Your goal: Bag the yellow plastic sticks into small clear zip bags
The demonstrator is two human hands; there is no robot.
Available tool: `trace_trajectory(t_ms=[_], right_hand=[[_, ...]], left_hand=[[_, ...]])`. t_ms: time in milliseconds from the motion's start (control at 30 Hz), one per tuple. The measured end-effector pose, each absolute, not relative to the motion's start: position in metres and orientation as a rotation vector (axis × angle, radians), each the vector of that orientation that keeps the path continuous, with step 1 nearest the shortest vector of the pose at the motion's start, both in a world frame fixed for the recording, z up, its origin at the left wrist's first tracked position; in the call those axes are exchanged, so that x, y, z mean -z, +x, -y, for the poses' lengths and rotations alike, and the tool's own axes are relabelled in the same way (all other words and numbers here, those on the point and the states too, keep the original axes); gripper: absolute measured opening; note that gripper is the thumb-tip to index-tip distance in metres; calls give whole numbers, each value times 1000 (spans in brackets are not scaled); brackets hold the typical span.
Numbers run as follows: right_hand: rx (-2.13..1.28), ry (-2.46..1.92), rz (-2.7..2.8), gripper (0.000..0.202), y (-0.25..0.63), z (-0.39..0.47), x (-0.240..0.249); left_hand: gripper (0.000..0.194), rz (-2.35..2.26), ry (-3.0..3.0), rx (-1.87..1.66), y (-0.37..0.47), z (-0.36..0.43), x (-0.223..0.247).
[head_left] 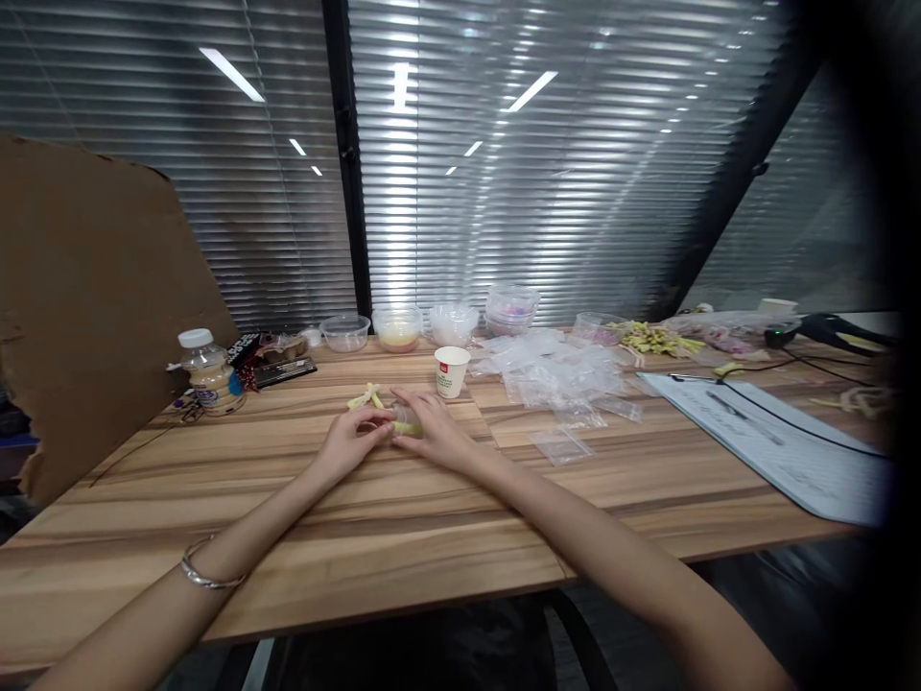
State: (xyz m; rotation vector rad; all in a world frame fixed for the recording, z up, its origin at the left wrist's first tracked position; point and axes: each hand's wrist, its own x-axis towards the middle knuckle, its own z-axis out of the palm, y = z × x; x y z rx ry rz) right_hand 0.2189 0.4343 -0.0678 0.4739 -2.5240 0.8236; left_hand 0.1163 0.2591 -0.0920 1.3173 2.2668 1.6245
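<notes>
Both hands meet over the middle of the table. Between their fingers is a small clear plastic bag (407, 416) with something yellow in or under it. My left hand (352, 440) pinches at the bag's left edge, its fingers closed. From the right, my right hand (437, 430) curls its fingers round the bag's other side, partly covering it. Several yellow strips (368, 395) lie just beyond the left fingers. A white paper cup (452, 372) with a red mark stands right behind my right hand.
A heap of clear bags (554, 369) lies right of the cup. Clear tubs (398, 328) line the back near the blinds. Yellow pieces (654, 339) are piled back right, by a clipboard (763, 441) with a cable across it. A bottle (205, 369) and cardboard sheet (107, 307) stand left.
</notes>
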Motion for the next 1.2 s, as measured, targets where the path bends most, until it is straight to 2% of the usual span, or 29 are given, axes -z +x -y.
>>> trace_trajectory(t_ms=[300, 667, 933, 1200], right_hand=[[-745, 484, 2533, 71, 216, -436, 74], [-626, 466, 2576, 72, 215, -434, 76], [-525, 478, 2571, 73, 216, -434, 76], [-735, 407, 2555, 73, 217, -433, 78]], left_hand=[[22, -2404, 1613, -1449, 116, -257, 90], [20, -2490, 1573, -1360, 115, -256, 89], [21, -2360, 1379, -1481, 112, -260, 93], [20, -2242, 1242, -1797, 108, -260, 95]])
